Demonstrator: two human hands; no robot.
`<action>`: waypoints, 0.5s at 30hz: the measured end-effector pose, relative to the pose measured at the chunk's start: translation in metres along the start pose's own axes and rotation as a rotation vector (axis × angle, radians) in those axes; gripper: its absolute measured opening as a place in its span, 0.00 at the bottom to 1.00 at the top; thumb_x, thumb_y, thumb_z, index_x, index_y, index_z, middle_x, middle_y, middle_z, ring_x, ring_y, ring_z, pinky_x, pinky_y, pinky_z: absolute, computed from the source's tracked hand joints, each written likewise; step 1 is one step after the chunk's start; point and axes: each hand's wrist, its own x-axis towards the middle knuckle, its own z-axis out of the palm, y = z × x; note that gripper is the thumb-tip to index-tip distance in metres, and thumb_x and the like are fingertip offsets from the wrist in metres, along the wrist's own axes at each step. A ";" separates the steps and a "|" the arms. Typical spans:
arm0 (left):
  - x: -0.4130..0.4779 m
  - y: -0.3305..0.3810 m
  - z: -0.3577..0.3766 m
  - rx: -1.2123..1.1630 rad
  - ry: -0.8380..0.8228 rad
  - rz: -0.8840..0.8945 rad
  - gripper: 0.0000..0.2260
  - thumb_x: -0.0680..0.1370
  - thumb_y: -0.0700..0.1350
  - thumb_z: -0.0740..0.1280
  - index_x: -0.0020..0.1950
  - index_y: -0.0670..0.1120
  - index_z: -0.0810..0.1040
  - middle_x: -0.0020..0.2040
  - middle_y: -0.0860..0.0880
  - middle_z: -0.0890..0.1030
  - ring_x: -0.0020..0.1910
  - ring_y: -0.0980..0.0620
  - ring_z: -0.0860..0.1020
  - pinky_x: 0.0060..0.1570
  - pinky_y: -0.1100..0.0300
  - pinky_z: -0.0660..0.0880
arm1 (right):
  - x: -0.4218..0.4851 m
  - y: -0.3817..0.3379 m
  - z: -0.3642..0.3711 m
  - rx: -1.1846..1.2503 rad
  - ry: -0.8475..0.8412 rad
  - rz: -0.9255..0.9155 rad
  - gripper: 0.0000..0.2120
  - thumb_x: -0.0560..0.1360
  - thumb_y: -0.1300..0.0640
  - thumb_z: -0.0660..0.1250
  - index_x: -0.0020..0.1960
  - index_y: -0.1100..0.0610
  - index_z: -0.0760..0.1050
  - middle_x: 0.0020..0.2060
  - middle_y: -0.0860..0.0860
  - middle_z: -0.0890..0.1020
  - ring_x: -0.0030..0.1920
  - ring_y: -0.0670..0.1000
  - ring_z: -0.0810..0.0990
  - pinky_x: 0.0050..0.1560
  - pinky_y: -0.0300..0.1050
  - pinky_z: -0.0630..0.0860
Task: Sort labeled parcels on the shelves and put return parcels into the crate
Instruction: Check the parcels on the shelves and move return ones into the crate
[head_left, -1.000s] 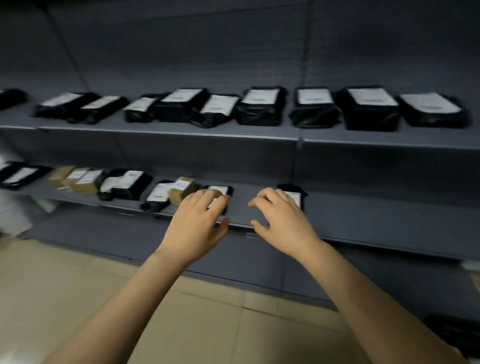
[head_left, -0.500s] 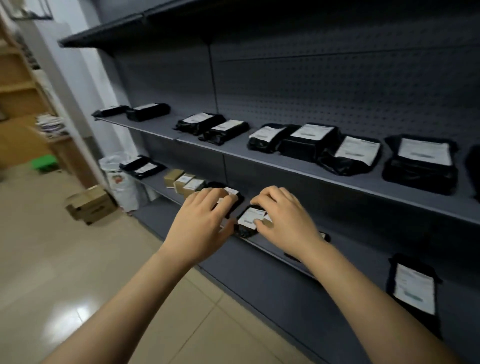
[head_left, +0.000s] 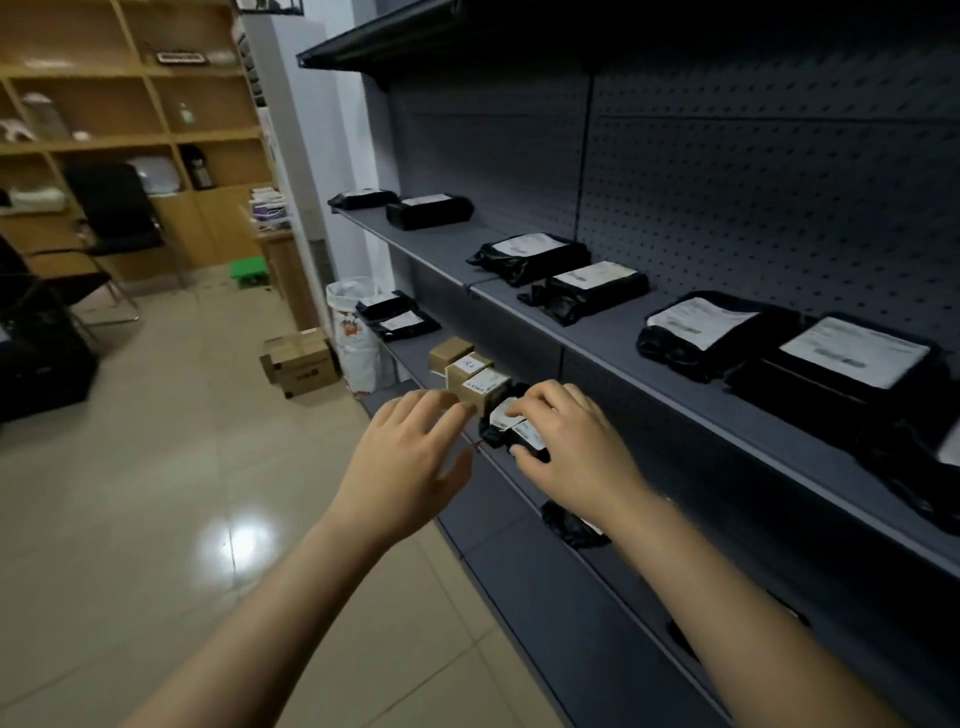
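Observation:
On the lower grey shelf (head_left: 524, 480) lies a small black parcel (head_left: 506, 434) with a white label. My right hand (head_left: 571, 447) grips it, fingers curled over the label and thumb under its near edge. My left hand (head_left: 410, 457) hovers just left of it with spread fingers, holding nothing, its fingertips near the closest of three small cardboard boxes (head_left: 480, 382). Several black labeled parcels (head_left: 587, 283) lie along the upper shelf (head_left: 613, 338). Another black parcel (head_left: 569, 525) lies behind my right wrist.
A white sack (head_left: 353, 338) and a cardboard carton (head_left: 301, 364) stand on the tiled floor at the shelf's far end. Two black parcels (head_left: 397, 317) lie further along the lower shelf. Wooden cubby shelving (head_left: 130, 135), a black chair (head_left: 111, 208) and a green stool (head_left: 248, 270) are at the back left.
The view has swung left along the shelving and the room's far end has come into sight. Both hands moved left along the lower shelf, and my right hand closed on the small black parcel.

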 end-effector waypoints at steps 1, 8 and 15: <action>0.001 -0.010 0.005 0.009 -0.004 -0.010 0.18 0.72 0.48 0.73 0.61 0.44 0.77 0.55 0.46 0.78 0.53 0.44 0.77 0.50 0.51 0.75 | 0.011 0.000 0.007 0.011 -0.005 -0.012 0.15 0.75 0.55 0.68 0.61 0.54 0.75 0.56 0.49 0.74 0.58 0.52 0.71 0.61 0.46 0.67; 0.013 -0.100 0.036 0.028 -0.016 -0.073 0.18 0.73 0.48 0.70 0.61 0.44 0.75 0.56 0.45 0.77 0.54 0.44 0.77 0.51 0.51 0.75 | 0.099 -0.010 0.066 0.043 -0.030 -0.072 0.15 0.74 0.55 0.69 0.60 0.54 0.75 0.55 0.48 0.74 0.57 0.51 0.71 0.60 0.45 0.67; 0.033 -0.232 0.059 0.079 -0.036 -0.061 0.18 0.73 0.48 0.72 0.61 0.45 0.76 0.56 0.47 0.77 0.53 0.45 0.76 0.50 0.53 0.74 | 0.213 -0.047 0.130 0.054 0.003 -0.079 0.15 0.74 0.55 0.69 0.60 0.54 0.75 0.54 0.49 0.74 0.57 0.51 0.71 0.59 0.47 0.70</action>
